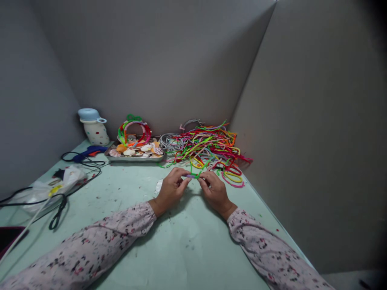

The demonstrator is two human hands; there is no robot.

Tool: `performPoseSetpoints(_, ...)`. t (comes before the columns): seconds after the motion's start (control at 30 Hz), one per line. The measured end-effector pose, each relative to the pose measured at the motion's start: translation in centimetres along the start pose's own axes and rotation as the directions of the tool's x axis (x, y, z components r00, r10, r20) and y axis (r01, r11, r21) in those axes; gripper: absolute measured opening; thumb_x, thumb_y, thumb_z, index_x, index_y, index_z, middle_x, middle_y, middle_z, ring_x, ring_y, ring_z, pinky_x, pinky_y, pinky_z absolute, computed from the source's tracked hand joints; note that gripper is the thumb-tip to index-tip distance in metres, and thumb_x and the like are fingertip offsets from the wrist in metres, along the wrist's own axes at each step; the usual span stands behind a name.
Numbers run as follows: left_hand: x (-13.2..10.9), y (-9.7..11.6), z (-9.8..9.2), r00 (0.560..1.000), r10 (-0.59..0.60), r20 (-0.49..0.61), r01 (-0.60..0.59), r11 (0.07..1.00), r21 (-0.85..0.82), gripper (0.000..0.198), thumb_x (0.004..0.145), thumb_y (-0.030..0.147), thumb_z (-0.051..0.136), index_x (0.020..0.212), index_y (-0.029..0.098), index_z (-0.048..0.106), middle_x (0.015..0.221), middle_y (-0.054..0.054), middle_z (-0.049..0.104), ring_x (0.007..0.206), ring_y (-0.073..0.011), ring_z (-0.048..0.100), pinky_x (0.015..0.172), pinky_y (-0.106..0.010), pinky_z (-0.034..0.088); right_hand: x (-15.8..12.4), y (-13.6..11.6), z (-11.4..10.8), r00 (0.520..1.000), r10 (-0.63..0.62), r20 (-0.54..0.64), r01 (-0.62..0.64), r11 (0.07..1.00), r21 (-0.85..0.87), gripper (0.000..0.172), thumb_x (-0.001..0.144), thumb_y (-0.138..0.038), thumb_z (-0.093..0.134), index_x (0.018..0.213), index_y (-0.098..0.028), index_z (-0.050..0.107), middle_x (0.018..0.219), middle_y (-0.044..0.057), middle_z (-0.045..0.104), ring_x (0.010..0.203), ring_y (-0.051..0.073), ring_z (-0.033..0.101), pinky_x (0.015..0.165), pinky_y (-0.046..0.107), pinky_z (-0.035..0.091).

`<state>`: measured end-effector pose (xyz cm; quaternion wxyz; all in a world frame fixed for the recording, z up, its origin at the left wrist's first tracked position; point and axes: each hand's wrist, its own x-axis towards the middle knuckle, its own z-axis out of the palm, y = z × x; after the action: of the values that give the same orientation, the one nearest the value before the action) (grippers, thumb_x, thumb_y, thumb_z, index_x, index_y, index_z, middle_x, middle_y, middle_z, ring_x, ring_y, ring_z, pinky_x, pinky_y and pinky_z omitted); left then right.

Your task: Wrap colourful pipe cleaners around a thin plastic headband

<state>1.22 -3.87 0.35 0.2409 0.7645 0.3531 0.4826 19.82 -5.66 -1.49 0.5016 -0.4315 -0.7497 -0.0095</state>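
Between my two hands, a little above the table, is a piece of purple and green pipe cleaner. My left hand pinches its purple end between thumb and fingers. The green part is pinched by my right hand, and thin green ends stick up from it. How the strands are joined is too small to make out. Just beyond my hands lies a tangled heap of coloured pipe cleaners. A yellow ring rests to the right of my right hand.
A metal tray of seashells stands at the back, with colourful wrapped rings on it. Grey wire coils lie alongside. On the left are a bottle, a blue glue gun, black cables and a plastic bag. Grey walls enclose the table.
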Motion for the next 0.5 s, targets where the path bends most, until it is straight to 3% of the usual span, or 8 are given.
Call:
performPoseSetpoints(0.23, -0.13, 0.37, 0.06, 0.999, 0.000, 0.052, -0.002, 0.999, 0.045, 0.014, 0.087, 0.026, 0.054, 0.094, 0.017, 0.061, 0.093, -0.004, 0.059, 0.066, -0.0097, 0.054, 0.064, -0.024, 0.045, 0.02, -0.15, -0.03, 0.998, -0.032, 0.054, 0.032, 0.999, 0.003, 0.011, 0.089, -0.020, 0.053, 0.098, -0.021, 0.060, 0.091, 0.006, 0.064, 0.088, 0.018, 0.060, 0.078, 0.031, 0.050)
performPoseSetpoints(0.5, -0.14, 0.36, 0.16, 0.993, -0.078, 0.084, 0.076, 0.997, 0.027, 0.014, 0.088, 0.027, 0.052, 0.092, 0.017, 0.059, 0.086, -0.002, 0.059, 0.066, -0.0102, 0.052, 0.061, -0.023, 0.042, -0.12, -0.25, -0.01, 0.999, -0.008, 0.047, 0.005, 0.998, 0.057, 0.010, 0.089, -0.021, 0.055, 0.098, -0.022, 0.058, 0.093, 0.005, 0.062, 0.070, 0.014, 0.058, 0.064, 0.027, 0.051)
